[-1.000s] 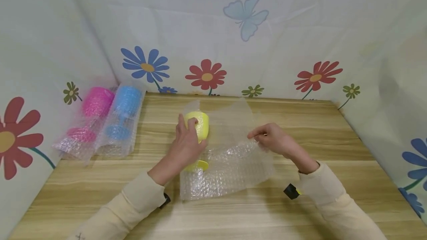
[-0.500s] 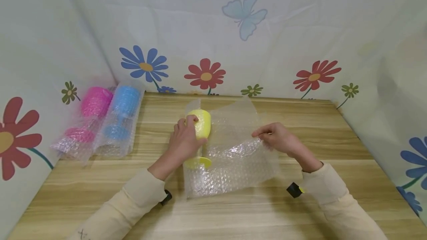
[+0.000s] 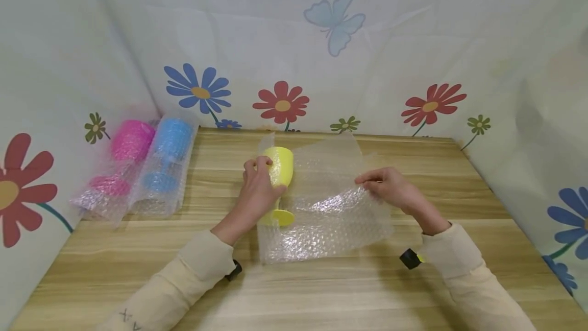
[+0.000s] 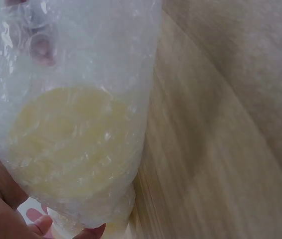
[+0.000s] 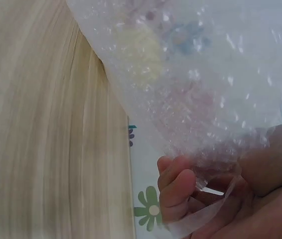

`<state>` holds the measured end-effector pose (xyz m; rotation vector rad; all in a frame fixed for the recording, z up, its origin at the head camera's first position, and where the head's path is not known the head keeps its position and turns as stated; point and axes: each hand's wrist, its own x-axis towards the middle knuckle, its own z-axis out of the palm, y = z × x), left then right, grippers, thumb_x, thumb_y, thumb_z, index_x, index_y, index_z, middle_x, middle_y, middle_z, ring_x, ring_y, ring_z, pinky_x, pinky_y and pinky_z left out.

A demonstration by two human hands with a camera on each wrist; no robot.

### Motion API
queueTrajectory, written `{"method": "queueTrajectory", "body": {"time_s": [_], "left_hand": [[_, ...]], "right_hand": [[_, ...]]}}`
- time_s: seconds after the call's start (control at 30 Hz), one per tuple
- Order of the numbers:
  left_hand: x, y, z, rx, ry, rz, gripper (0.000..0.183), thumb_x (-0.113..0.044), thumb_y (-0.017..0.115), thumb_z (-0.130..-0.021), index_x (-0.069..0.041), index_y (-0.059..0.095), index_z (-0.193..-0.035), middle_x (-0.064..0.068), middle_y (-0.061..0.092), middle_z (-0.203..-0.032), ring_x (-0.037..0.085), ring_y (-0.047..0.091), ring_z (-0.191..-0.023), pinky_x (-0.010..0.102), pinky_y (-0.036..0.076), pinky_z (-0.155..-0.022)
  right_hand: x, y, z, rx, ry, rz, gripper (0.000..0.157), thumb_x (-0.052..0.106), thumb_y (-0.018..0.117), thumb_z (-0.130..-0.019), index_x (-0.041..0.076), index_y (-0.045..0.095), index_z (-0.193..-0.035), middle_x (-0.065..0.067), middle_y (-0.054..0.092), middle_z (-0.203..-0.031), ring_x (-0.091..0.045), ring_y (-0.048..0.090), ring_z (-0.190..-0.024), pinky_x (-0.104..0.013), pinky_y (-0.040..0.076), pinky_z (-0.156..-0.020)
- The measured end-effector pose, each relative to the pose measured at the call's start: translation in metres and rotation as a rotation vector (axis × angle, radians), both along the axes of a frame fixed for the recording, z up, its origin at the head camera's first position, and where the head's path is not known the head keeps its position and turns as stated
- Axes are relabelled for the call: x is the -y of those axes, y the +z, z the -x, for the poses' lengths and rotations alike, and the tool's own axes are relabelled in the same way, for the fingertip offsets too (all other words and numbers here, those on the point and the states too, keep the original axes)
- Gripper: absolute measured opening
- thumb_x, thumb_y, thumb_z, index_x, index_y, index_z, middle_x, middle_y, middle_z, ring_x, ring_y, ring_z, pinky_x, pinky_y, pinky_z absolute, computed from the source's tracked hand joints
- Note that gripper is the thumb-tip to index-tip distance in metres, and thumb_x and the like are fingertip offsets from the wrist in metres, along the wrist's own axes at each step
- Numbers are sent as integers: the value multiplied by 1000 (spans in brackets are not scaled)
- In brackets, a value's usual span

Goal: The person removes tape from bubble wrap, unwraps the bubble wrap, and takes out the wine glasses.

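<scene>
A yellow goblet [image 3: 282, 167] lies along the left side of a sheet of bubble wrap [image 3: 321, 234], its round foot toward the person. My left hand [image 3: 258, 188] grips the goblet's bowl through the wrap, fingers curled over its left side. In the left wrist view the goblet's foot [image 4: 71, 142] shows through the plastic. My right hand [image 3: 390, 188] pinches the right edge of the bubble wrap between thumb and fingers. The right wrist view shows the wrap [image 5: 201, 109] raised above the table there, with the fingers [image 5: 178, 186] curled at its edge.
Two more goblets in bubble wrap, one pink [image 3: 133, 142] and one blue [image 3: 172, 139], lie side by side at the table's back left. A flower-printed cloth wall [image 3: 386, 55] borders the wooden table [image 3: 321, 295] at the back and sides.
Both hands have shifted slightly to the right, and the goblet and bubble wrap have moved right and a little away with them. The pink and blue goblets stay put.
</scene>
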<state>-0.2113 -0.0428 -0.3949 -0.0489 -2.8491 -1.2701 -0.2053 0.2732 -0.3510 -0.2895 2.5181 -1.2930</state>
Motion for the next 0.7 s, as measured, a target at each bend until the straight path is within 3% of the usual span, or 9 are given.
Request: {"method": "queueTrajectory", "body": {"time_s": [0.27,0.7], "left_hand": [[0,-1,0,12,14,-18,66,-19,81,-90,-7,37,-138,26,33,-139,37,48,-114,45,51,-86],[3,-4,4,20,26,-44,71,-19,83,-87,-6,35,-139,25,39,-132,38,51,-112,49,49,-95]], "right_hand": [[-14,-12,2,48,5,1,30,3,58,-104,-11,64,-129,-8,59,-89,-18,51,-74,-26,47,-60],[-26,-30,12,29,-9,-43,27,3,61,-102,-9,67,-127,-7,58,-88,-18,50,-75,-25,45,-60]]}}
